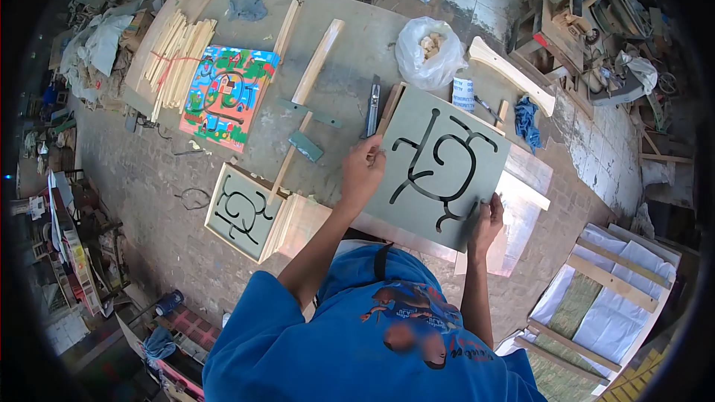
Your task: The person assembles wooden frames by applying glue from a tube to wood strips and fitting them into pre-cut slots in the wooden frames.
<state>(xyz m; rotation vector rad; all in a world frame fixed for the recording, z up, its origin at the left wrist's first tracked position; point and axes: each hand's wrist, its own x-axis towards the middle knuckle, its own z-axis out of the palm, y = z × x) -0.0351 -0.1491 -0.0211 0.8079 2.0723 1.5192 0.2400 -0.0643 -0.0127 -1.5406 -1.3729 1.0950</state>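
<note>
On a workshop table (pixel 354 67), a grooved grey-green panel (pixel 450 160), right of centre frame, is apparently being positioned; left hand (pixel 363 173) and right hand (pixel 485 227) pinch opposite edges, fingers curled. Any shift calls for level support.

Recorded grey-green with black curving lines on flat square board (pixel 447 167); red, blue, green pictorial pattern on printed rectangular board (pixel 229 97); bright blue with multicoloured print on short-sleeved cloth shirt (pixel 335 342).

Blue printed T-shirt (pixel 357 335), short sleeves (pixel 249 320)
</note>
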